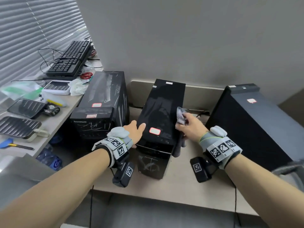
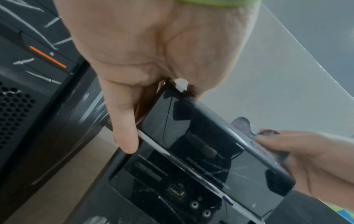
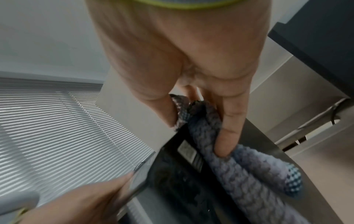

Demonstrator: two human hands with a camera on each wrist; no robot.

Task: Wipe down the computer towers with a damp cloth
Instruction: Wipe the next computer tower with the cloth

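The middle tower is standing on the low table, between a scratched tower at its 9 o'clock and a third tower at its 3 o'clock. The left hand is gripping its front left top corner, with the thumb lying on top and the fingers going down the side, mostly hidden in the head view. The right hand is pressing the grey cloth on the right top edge; its fingers are curling around the cloth, whose lower part is hanging down the side. The fingertips are covered by fabric. At 10 o'clock, keyboards are lying on a side desk, partly blurred.
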